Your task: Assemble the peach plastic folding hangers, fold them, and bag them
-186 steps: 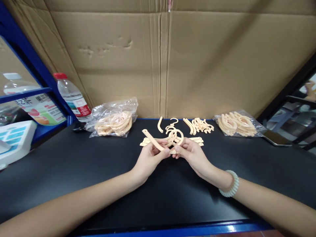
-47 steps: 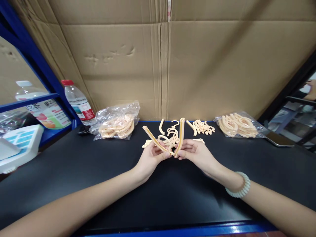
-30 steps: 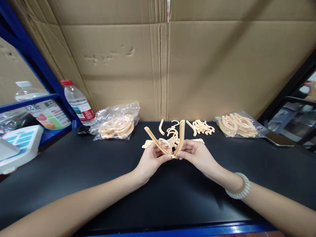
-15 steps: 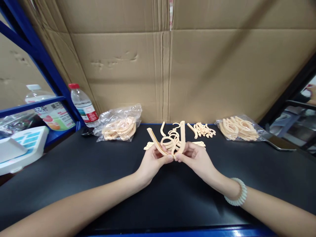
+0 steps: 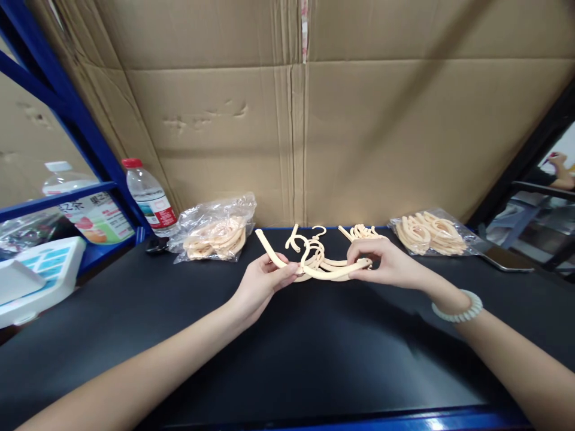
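Between my hands is a beige plastic clothes hanger (image 5: 330, 275) made of two curved arms that meet near my left fingertips. My left hand (image 5: 265, 281) pinches it at that joint, and one arm (image 5: 268, 246) rises to the upper left. The other arm runs to the right, where my right hand (image 5: 386, 262) grips it near its end. Just behind lie loose beige hanger parts, with rings (image 5: 315, 251) and a hook (image 5: 319, 231) among them. My hands partly cover these pieces, so whether any touch the held hanger is hard to tell.
Clear bags of beige parts lie at the back left (image 5: 218, 233) and back right (image 5: 431, 232). A red-capped bottle (image 5: 150, 200) stands by the blue rack (image 5: 96, 137). Small hanger pieces (image 5: 363, 231) lie behind my right hand. Cardboard (image 5: 224, 137) forms the back wall.
My right hand has moved right and slightly up, away from the joint to the arm's end. That arm has swung from upright down to nearly level. My left hand shifted slightly left.
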Demonstrator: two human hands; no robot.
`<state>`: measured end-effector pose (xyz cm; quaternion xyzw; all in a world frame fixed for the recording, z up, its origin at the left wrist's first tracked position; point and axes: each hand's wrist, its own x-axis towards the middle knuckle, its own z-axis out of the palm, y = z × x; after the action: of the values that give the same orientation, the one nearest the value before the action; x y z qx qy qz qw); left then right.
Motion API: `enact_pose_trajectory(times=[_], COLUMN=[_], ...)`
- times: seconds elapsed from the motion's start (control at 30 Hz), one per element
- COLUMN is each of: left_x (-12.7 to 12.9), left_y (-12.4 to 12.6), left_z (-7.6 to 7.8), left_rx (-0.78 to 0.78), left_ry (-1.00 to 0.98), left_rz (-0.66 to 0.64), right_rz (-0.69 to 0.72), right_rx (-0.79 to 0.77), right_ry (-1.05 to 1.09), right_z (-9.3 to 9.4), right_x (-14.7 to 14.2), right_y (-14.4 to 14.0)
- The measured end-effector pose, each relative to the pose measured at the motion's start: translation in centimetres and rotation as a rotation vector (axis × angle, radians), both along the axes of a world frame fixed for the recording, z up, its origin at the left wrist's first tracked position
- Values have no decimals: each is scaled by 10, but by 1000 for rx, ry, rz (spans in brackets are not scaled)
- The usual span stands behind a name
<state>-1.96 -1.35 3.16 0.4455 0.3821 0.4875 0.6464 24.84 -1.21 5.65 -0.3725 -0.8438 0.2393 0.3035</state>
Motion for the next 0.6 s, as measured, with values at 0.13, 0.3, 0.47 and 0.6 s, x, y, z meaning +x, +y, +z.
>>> enact_pose_trajectory(times=[0.13,0.3,0.47,0.6], left_x=[-13,-39,-48,-49], left_y=[16,44,48,44], left_z=[4,9,19,23], left_rx=[-31,175,711,931], left_ry=[31,379,834,1007], left_rz=[-17,-290,-338,-303], right_rz=[7,-30,-6,14], right_rx=[160,27,-106,-134], right_ry=[-225,-322,-305,-331], right_z=[1,-3,-11,-14], right_x=[8,16,20,21], right_y=[3,8,11,13])
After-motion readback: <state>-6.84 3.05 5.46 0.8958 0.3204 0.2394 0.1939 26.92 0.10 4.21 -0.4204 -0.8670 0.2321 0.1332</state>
